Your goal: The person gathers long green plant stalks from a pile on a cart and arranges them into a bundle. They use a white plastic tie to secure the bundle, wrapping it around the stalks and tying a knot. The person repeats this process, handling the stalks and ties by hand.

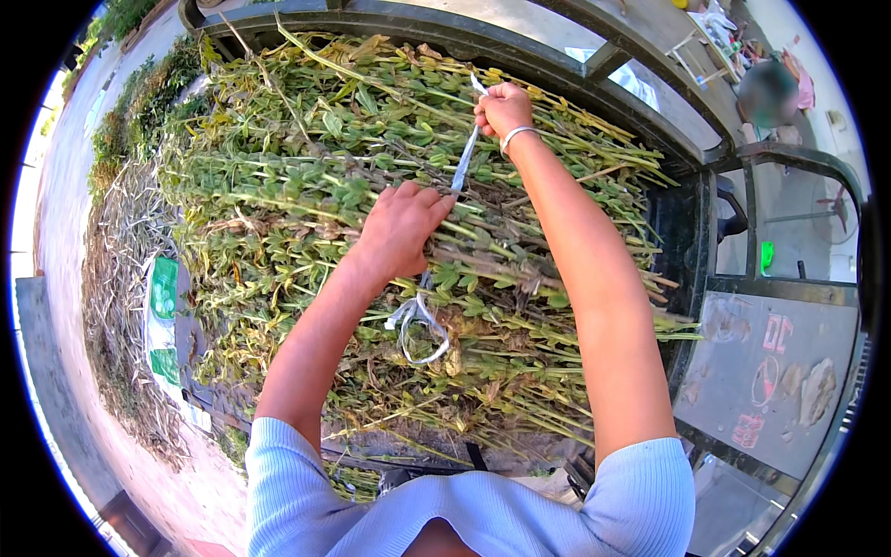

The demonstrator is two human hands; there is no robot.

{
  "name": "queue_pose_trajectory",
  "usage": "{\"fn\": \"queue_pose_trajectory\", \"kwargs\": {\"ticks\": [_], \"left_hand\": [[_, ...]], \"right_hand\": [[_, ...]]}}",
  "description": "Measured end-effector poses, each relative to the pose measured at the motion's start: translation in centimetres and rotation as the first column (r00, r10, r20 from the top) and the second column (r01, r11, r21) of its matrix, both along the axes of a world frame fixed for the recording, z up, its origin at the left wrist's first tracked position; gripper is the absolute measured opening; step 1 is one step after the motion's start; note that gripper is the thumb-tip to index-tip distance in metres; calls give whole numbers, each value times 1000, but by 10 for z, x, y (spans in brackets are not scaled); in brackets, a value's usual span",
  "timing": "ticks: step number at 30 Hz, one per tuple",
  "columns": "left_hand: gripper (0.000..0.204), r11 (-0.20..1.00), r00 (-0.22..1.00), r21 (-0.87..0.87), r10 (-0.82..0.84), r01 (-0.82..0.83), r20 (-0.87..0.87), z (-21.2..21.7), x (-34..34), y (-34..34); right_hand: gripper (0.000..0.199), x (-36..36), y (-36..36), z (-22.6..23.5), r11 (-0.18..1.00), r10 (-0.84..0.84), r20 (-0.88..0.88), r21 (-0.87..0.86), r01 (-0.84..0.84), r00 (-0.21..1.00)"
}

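Note:
Cut green and yellowing leafy stalks [306, 200] lie heaped lengthwise in a dark metal-framed bed. My right hand [504, 110] is closed on a white strip [466, 158] at the far side of the heap, and a short end sticks out above its fingers. From there the strip runs taut toward me to my left hand [401, 223], which rests on the stalks with fingers curled down over the strip. Its grip is partly hidden beneath the fingers. Nearer me, a loose loop [425, 357] of the strip lies on the leaves.
A dark metal rail [436, 32] borders the far side, and an upright frame with a grey panel [770, 371] stands at right. Dry stalks [130, 306] and a green-and-white sack [163, 320] lie at left. A blurred person [768, 93] is at the far right.

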State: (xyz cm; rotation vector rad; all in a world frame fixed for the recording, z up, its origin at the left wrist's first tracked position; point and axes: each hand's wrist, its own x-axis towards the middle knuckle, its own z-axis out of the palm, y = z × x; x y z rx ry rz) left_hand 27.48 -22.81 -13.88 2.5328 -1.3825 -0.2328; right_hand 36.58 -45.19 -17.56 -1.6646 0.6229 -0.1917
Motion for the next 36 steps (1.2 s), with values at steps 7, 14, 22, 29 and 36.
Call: {"fn": "queue_pose_trajectory", "kwargs": {"ticks": [7,14,22,29,36], "left_hand": [[75,951,998,307,-29,47,-62,-10,27,-29],[72,959,997,283,-3,24,-74,-17,17,-23],[62,953,996,302,30,-2,-89,-17,15,-21],[75,944,995,328,4,28,-95,-16,14,-29],[88,949,999,314,30,-17,-37,-18,5,-21]], "right_hand": [[8,10,-9,-27,982,-187,-47,7,187,981],[10,38,-25,6,952,-272,233,-80,297,934],[14,65,-17,39,897,-249,489,-209,389,836],[63,23,-23,23,483,92,-72,-869,-108,993],[11,-244,71,64,716,443,262,-679,-163,857]]}}
